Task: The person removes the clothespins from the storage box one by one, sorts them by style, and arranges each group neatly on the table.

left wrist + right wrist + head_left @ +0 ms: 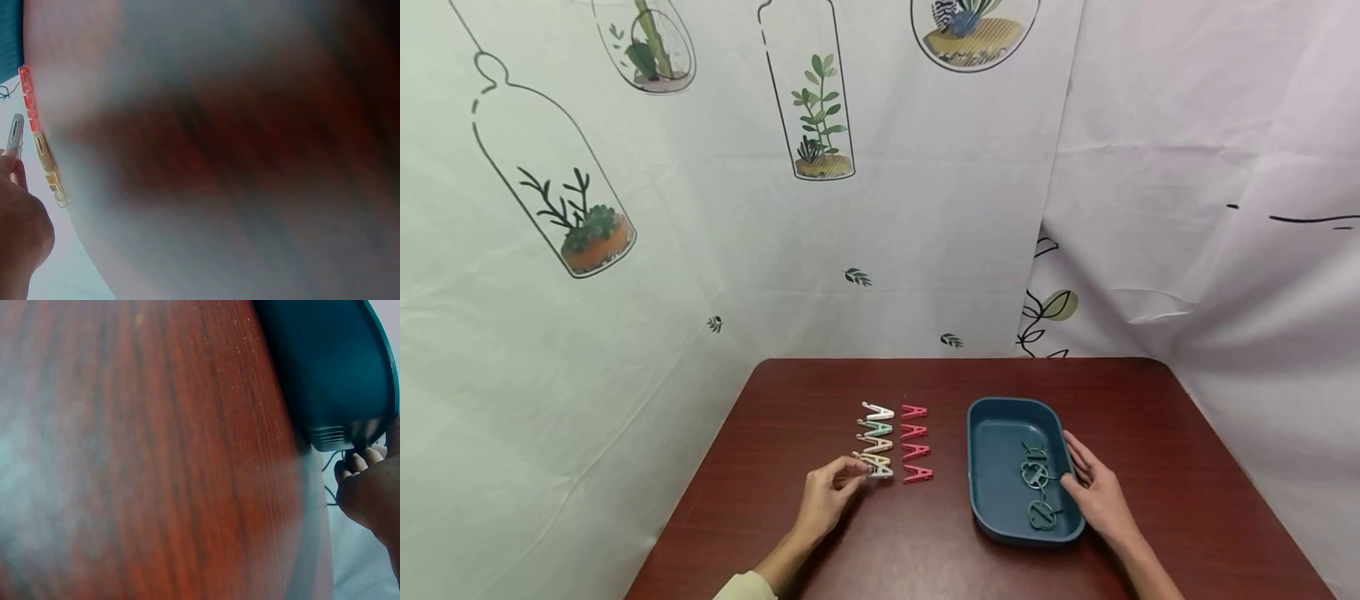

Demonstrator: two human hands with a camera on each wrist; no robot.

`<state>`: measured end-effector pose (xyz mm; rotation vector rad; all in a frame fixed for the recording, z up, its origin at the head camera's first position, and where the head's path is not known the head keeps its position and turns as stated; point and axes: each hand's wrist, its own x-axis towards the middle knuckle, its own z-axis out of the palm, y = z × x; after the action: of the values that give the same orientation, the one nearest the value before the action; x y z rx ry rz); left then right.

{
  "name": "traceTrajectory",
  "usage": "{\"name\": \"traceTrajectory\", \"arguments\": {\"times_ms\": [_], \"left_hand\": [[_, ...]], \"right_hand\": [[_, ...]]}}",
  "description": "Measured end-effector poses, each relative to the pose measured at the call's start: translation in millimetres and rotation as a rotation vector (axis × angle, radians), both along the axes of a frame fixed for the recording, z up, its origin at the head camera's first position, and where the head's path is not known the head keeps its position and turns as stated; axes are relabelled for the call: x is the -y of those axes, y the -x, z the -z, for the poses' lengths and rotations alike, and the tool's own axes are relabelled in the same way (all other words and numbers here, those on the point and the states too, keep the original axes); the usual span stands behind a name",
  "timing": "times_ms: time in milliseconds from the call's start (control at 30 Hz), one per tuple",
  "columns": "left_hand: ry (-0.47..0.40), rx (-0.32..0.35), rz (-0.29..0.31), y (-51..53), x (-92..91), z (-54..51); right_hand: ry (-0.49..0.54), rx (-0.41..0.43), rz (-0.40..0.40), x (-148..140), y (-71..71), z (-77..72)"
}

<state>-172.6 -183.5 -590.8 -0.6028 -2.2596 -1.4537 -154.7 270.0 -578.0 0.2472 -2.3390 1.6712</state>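
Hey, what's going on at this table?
A person's left hand pinches a whitish clip at the near end of a column of pale clips. Four red clips lie between that column and a blue tray. The right hand holds the tray's right side; green pieces lie inside.

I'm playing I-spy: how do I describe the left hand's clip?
On the maroon table, left of the blue rectangular tray, are two rows of A-shaped clips. Yours is the white plastic clip, the only one the left hand pinches.
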Motion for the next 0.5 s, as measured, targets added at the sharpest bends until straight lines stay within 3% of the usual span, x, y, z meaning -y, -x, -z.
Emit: {"name": "traceTrajectory", "arguments": {"times_ms": [167,500], "left_hand": [[0.026,0.024,0.026,-3.1,5.1,4.4],[0.039,0.160,0.031,-6.0,12.7,5.8]], "right_hand": [[-0.004,0.009,0.004,0,-0.2,0.9],[-0.006,0.019,0.006,0,0.8,1.0]]}}
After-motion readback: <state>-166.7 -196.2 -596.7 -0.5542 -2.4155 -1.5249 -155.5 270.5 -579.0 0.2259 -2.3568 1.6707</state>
